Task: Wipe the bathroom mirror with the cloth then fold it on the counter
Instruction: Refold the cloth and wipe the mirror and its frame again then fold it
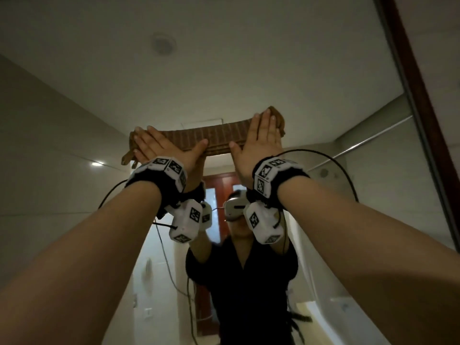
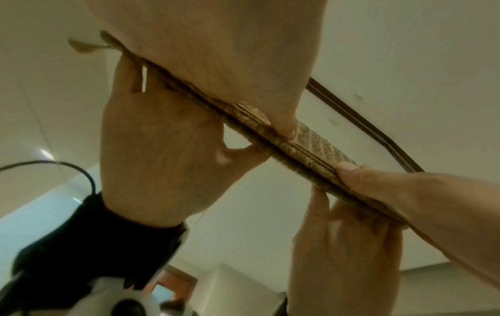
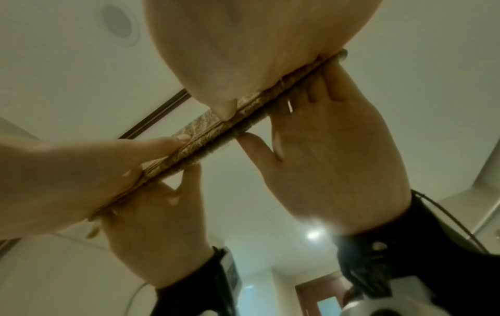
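A brown ribbed cloth (image 1: 221,138), folded into a long strip, lies flat against the upper part of the bathroom mirror (image 1: 224,70). My left hand (image 1: 161,145) presses its left end with straight fingers. My right hand (image 1: 258,140) presses its right end the same way, thumb spread. In the left wrist view my left palm (image 2: 216,53) covers the cloth (image 2: 311,147), and the right hand (image 2: 406,188) comes in from the right. The right wrist view shows my right palm (image 3: 257,42) on the cloth (image 3: 216,132), with the mirrored hands below.
The mirror's dark wooden frame (image 1: 423,95) runs down the right side. The glass reflects a person in dark clothes with a headset (image 1: 234,207), the ceiling, a reddish door and a metal rail. Black cables (image 1: 336,165) hang from my wrist units.
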`<state>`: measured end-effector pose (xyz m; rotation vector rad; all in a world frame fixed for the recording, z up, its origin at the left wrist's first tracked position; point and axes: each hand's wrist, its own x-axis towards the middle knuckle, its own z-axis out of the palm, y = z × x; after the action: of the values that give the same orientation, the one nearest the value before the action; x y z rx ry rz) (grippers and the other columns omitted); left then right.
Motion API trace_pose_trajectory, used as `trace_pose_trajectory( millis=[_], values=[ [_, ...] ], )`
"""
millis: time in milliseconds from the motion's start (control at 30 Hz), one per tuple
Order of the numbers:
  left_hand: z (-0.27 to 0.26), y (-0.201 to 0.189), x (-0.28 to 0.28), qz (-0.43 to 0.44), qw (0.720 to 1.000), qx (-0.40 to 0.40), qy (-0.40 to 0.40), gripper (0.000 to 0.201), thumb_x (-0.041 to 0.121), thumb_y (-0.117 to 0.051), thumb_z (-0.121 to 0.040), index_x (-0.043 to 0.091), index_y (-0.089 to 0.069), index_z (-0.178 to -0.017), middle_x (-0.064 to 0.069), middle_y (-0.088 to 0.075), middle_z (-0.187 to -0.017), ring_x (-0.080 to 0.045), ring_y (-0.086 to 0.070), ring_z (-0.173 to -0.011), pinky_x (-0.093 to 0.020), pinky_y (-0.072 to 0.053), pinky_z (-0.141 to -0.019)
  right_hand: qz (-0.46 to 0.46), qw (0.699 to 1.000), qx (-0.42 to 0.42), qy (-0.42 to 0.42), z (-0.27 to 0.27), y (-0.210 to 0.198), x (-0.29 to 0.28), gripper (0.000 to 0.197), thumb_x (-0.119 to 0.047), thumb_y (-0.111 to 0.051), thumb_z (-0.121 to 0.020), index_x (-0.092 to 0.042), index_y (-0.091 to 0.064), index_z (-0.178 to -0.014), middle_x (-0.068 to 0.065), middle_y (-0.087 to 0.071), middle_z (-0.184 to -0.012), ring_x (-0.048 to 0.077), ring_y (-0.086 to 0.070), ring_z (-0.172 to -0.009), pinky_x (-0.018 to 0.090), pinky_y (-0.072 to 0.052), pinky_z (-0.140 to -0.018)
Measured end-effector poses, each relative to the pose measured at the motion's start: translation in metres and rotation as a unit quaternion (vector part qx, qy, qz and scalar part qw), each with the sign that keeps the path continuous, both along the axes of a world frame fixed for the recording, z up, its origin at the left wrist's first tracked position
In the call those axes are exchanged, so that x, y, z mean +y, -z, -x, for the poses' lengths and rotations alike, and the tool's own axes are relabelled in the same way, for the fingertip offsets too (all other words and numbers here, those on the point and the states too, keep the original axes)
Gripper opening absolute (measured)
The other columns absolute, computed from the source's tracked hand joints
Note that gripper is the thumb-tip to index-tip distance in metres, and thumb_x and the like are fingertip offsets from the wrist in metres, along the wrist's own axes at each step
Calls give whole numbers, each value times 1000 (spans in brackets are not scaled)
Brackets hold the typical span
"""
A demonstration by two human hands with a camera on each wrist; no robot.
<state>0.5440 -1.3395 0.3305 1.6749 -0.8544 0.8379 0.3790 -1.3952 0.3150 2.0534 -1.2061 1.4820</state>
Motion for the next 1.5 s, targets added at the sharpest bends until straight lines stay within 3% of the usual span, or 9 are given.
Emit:
trace_pose_trajectory(
  millis=[267, 367, 533, 633, 767, 1000, 1167, 1333, 1500],
  values=[
    [-6, 13, 5, -19, 999, -49, 5, 130, 92, -33, -67, 5, 15, -150, -16, 20, -158, -28, 18, -146, -46, 8, -119, 37, 999, -4, 8, 0, 17, -4, 85, -56, -26, -96, -3, 15, -150, 18, 22, -156, 30, 16, -146, 39, 9, -118],
    [-12, 55, 7, -30, 998, -64, 5, 129, 94, -24, -66, 4, 16, -150, -17, 19, -158, -29, 17, -147, -45, 8, -119, 29, 1000, -6, 3, -4, 60, 2, 86, -56, -26, -95, -3, 15, -149, 18, 23, -156, 30, 16, -146, 41, 6, -120],
    [-18, 157, 18, -64, 995, -81, 18, 125, 90, -26, -71, 3, 18, -149, -18, 23, -157, -27, 21, -146, -42, 12, -118, 4, 999, 31, -11, 1, 150, 11, 87, -57, -26, -94, -4, 15, -150, 18, 22, -156, 31, 14, -146, 43, 0, -120],
    [-20, 178, 21, -85, 994, -73, 17, 125, 90, -27, -71, 3, 20, -148, -18, 26, -155, -27, 25, -144, -42, 15, -117, -12, 999, 44, -5, 0, 174, 13, 87, -59, -18, -91, -4, 11, -151, 17, 20, -157, 30, 11, -147, 42, 0, -120],
    [-10, 150, 19, -79, 996, -45, 18, 128, 90, -29, -71, 1, 21, -147, -20, 27, -155, -30, 26, -144, -45, 14, -117, -18, 999, 42, -3, 2, 142, 10, 84, -59, -13, -93, -4, 15, -150, 17, 23, -156, 30, 15, -146, 42, 3, -120],
    [9, 21, -1, -35, 999, -14, 12, 134, 95, -30, -63, 2, 15, -149, -19, 21, -157, -32, 19, -145, -48, 10, -118, -20, 1000, 20, 6, 13, 8, -4, 85, -60, -19, -96, -5, 17, -149, 17, 25, -156, 29, 16, -146, 39, 7, -118],
    [16, -46, 0, -41, 999, 23, 13, 138, 94, -41, -60, 4, 14, -151, -18, 20, -157, -33, 18, -146, -52, 8, -117, 11, 1000, -20, 13, 6, -37, -10, 88, -58, -28, -95, -3, 13, -150, 18, 18, -157, 31, 12, -147, 39, 6, -118],
    [14, -41, -1, -11, 999, -29, 8, 133, 91, -42, -65, 4, 12, -151, -18, 18, -158, -31, 16, -147, -46, 9, -118, 15, 1000, -6, 17, 13, -38, -10, 86, -58, -26, -96, -4, 13, -150, 18, 19, -157, 31, 12, -147, 39, 5, -118],
    [9, -3, 3, -25, 997, -71, 19, 130, 91, -33, -68, 3, 15, -150, -18, 20, -158, -30, 18, -146, -46, 10, -119, 28, 999, 15, 11, 17, 5, -9, 88, -60, -24, -95, -4, 15, -150, 17, 21, -157, 30, 15, -146, 39, 7, -118]
  ],
)
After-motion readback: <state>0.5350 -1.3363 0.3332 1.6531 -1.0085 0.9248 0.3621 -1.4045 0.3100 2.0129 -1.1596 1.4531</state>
